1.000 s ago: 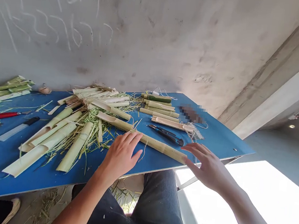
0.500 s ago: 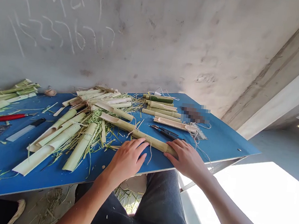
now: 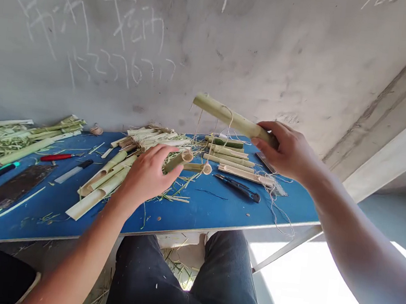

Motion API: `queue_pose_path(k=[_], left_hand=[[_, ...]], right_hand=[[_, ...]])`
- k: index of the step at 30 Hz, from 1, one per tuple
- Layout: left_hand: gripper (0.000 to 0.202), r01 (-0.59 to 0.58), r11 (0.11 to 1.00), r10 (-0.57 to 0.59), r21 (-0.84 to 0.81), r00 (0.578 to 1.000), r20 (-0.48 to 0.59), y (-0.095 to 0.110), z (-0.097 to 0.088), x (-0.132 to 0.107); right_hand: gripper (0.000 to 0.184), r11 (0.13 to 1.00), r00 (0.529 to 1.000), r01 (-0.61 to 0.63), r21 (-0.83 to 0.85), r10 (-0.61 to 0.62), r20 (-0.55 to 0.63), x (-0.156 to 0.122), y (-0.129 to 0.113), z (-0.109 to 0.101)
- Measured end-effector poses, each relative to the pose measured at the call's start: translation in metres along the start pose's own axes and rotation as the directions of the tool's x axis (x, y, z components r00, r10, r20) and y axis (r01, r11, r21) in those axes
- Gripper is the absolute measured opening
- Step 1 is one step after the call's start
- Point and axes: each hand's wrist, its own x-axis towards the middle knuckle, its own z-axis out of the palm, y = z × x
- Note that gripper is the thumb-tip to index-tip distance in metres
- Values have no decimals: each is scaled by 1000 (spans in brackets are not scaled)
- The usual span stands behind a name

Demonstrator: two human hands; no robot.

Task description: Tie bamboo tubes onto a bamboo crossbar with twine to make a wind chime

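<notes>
My right hand grips one end of a long bamboo tube and holds it raised above the blue table, its far end pointing up and left. Thin string dangles from the tube. My left hand is closed around a shorter bamboo piece just above the tabletop, beside a pile of split bamboo strips and green shavings.
A black utility knife lies right of centre. Cut bamboo sections are lined up behind it. At the left lie a red-handled tool, a black-handled blade, a cleaver and more bamboo. A chalk-marked concrete wall stands behind.
Both hands lay on the long bamboo tube on the table. My right hand has lifted it into the air, and my left hand has closed on a shorter piece. The camera tilted up.
</notes>
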Motion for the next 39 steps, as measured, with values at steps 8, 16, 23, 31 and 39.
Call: queue_pose_path(k=[8, 16, 23, 31, 39], left_hand=[[101, 123, 783, -16, -610, 984, 178, -24, 31, 71], [94, 90, 330, 216, -940, 962, 168, -8, 41, 88], [75, 184, 473, 227, -862, 920, 320, 13, 62, 60], [81, 285, 874, -178, -395, 942, 286, -21, 36, 62], [70, 197, 839, -334, 508, 922, 195, -53, 14, 80]], right_hand=[[55, 998, 997, -57, -29, 56, -45, 79, -40, -51], [84, 994, 992, -103, 38, 105, -68, 93, -52, -85], [78, 990, 989, -144, 3, 144, -9, 83, -44, -84], [39, 938, 948, -318, 136, 315, 47, 8, -2, -44], [38, 936, 909, -316, 158, 250, 335, -123, -14, 40]])
